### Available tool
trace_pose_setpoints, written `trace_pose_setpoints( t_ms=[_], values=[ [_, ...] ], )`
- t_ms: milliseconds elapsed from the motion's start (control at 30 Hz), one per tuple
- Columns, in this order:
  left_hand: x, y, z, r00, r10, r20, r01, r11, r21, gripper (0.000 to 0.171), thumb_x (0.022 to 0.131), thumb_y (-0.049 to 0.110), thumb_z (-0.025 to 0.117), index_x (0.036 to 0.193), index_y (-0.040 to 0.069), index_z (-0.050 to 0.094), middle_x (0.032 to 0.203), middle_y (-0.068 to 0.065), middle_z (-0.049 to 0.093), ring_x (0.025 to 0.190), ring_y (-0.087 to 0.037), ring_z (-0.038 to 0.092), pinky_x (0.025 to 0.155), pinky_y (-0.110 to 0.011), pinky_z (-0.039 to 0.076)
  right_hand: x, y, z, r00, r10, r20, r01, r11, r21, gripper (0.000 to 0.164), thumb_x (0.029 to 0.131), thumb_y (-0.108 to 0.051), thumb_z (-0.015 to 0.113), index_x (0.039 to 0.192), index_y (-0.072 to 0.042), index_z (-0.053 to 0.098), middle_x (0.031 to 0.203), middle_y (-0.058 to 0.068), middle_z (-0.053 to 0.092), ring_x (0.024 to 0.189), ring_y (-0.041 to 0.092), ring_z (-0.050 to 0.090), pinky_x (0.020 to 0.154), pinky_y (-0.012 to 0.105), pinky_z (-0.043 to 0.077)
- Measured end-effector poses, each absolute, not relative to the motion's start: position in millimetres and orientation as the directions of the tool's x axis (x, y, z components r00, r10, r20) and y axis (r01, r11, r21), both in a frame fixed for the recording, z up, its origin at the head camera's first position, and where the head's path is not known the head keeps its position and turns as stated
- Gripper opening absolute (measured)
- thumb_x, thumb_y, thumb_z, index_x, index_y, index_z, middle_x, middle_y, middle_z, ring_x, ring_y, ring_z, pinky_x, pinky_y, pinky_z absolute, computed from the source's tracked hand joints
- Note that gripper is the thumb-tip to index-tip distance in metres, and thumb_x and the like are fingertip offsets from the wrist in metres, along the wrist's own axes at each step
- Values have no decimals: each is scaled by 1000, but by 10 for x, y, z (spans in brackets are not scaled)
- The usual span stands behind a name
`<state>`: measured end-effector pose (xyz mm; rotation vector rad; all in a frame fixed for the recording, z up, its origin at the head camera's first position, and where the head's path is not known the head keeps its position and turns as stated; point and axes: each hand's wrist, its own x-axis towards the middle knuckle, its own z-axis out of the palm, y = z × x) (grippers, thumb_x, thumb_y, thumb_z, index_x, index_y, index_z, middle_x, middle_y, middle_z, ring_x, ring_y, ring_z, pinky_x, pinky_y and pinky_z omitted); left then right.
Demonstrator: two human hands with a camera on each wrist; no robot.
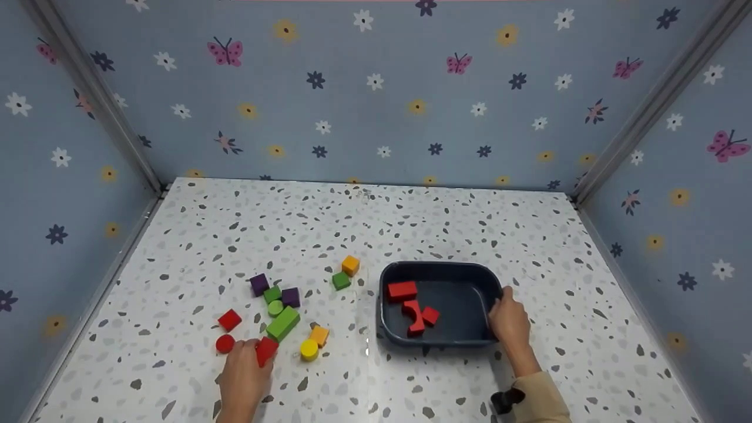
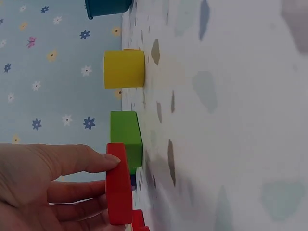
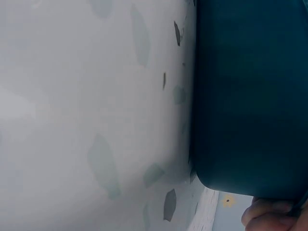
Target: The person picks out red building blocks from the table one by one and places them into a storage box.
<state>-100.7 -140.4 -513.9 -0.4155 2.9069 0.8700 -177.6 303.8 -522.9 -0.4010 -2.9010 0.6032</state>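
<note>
My left hand [image 1: 244,376] pinches a red block [image 2: 119,185] between thumb and fingers, at the near left of the table. Beside that hand lie a red round block [image 1: 225,343] and a red cube [image 1: 230,320]. A long green block [image 1: 283,324] is just beyond the held block. My right hand [image 1: 510,320] grips the right rim of a dark blue tray [image 1: 440,341]. Inside the tray, toward its left, are a red rectangular block [image 1: 402,291], a red arch block [image 1: 414,319] and a small red block [image 1: 430,316].
Several loose blocks lie left of the tray: purple cubes [image 1: 259,285], small green ones, a yellow cylinder [image 1: 309,350] touching an orange cube [image 1: 319,335], and another orange cube [image 1: 351,265] next to a green cube [image 1: 341,281]. Patterned blue panels [image 1: 376,106] enclose the speckled table [image 1: 329,223].
</note>
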Motion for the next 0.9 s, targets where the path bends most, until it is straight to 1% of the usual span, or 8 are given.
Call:
trace_pose_setpoints(
  t_ms=[67, 400, 500, 633, 767, 900],
  values=[
    [-1009, -1365, -5105, -963, -229, -140, -268, 804, 530, 45, 73, 8, 68, 108, -15, 51, 94, -24, 52, 85, -33, 52, 76, -47, 43, -1782, 3041, -5232, -952, 289, 99, 225, 883, -413, 25, 88, -8, 41, 111, 4, 41, 79, 28, 58, 64, 38, 58, 47, 45, 42],
    [-1031, -1173, -4964, -956, -225, -191, -293, 791, 538, 49, 74, 8, 68, 116, -9, 49, 105, -22, 50, 90, -31, 49, 82, -47, 42, -1779, 3051, -5225, -952, 298, 71, 243, 876, -416, 28, 89, -9, 41, 114, 4, 40, 84, 29, 57, 69, 39, 58, 53, 47, 43],
    [-1026, -1113, -4937, -957, -219, -189, -288, 781, 554, 50, 74, 8, 68, 117, -8, 48, 110, -23, 48, 95, -32, 48, 85, -48, 40, -1778, 3052, -5222, -951, 300, 71, 244, 875, -418, 28, 89, -9, 41, 113, 4, 40, 85, 29, 57, 70, 40, 58, 54, 48, 43],
    [-1025, -1031, -4897, -967, -195, -165, -255, 774, 580, 52, 74, 9, 69, 119, -8, 48, 115, -23, 47, 101, -33, 46, 88, -49, 38, -1773, 3048, -5220, -951, 296, 91, 233, 877, -421, 25, 88, -9, 42, 111, 4, 41, 83, 30, 57, 69, 41, 57, 51, 48, 42],
    [-1028, -946, -4860, -975, -176, -136, -223, 773, 594, 50, 74, 9, 69, 118, -5, 49, 113, -20, 49, 102, -31, 47, 88, -48, 38, -1771, 3042, -5221, -952, 289, 103, 220, 876, -429, 23, 88, -8, 42, 108, 4, 41, 80, 30, 57, 67, 41, 57, 49, 48, 41],
    [-1017, -862, -4837, -985, -160, -67, -166, 759, 629, 47, 73, 7, 69, 115, -6, 52, 106, -18, 52, 96, -30, 50, 84, -47, 42, -1765, 3038, -5224, -954, 277, 117, 202, 879, -432, 22, 88, -7, 42, 106, 4, 41, 77, 29, 57, 63, 39, 57, 47, 46, 41]
  ],
)
